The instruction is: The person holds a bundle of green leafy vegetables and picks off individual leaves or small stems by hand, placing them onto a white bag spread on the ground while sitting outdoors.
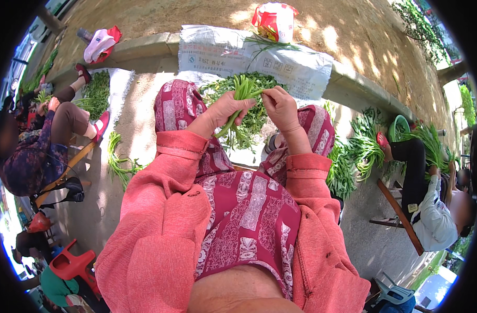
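My left hand [227,108] is closed around a bunch of green vegetable stems [243,86], held up between my knees. The thick cut-looking ends point up and away; the lower part slants down past my palm. At the right of the bunch, my right hand [282,108] pinches the end of a single thin stem [256,94] between thumb and forefinger. Below and beyond both hands lies a heap of leafy greens [212,89], partly hidden by my hands and legs.
A flattened white woven sack [212,49] lies over the kerb, with loose stalks [277,44] and a red-and-white bag [278,22] beyond. More greens [121,161] lie at left and in bundles [363,146] at right. Seated people flank me, near a green basket [399,127] and red stool [74,265].
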Demonstrator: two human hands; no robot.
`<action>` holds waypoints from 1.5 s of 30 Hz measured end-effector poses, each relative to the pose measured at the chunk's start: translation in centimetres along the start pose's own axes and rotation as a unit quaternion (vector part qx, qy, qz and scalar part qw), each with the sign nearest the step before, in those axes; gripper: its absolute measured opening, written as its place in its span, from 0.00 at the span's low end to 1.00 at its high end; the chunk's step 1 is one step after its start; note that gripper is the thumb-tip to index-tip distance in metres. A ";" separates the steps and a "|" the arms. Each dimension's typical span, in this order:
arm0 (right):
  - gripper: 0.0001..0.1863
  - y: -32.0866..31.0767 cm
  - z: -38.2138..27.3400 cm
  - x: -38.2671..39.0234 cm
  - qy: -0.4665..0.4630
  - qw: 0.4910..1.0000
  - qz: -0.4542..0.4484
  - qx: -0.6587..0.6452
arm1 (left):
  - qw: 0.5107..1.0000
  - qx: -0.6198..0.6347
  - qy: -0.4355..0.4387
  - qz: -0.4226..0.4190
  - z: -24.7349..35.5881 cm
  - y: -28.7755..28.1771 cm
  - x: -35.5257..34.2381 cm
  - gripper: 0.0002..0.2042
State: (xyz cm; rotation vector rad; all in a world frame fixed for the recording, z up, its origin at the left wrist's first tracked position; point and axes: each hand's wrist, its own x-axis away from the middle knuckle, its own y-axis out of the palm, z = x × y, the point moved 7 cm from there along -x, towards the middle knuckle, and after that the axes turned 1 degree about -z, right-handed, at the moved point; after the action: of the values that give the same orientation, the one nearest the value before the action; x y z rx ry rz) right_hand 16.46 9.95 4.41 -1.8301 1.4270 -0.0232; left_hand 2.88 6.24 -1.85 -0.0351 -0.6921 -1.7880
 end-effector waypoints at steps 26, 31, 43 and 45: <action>0.16 0.6 3.6 0.0 0.114 0.978 -0.008 -0.176 | 0.998 -0.002 0.056 -0.008 1.2 0.3 0.7 0.09; 0.12 -0.1 0.2 -0.1 0.019 0.999 -0.024 -0.032 | 0.994 -0.087 0.049 0.038 0.9 -0.1 0.3 0.09; 0.06 0.9 -0.9 0.4 -0.077 0.989 -0.048 0.120 | 0.992 -0.110 0.007 0.057 0.5 -0.5 0.6 0.09; 0.05 0.9 -1.0 0.4 -0.087 0.989 -0.044 0.114 | 0.992 -0.113 -0.003 0.055 0.6 -0.4 0.7 0.09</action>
State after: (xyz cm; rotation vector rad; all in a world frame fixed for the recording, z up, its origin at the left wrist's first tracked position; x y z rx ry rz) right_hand 15.40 9.03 4.33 -1.6626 1.1709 -0.0666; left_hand 2.07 5.97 -1.25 -0.2275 -0.4796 -1.7521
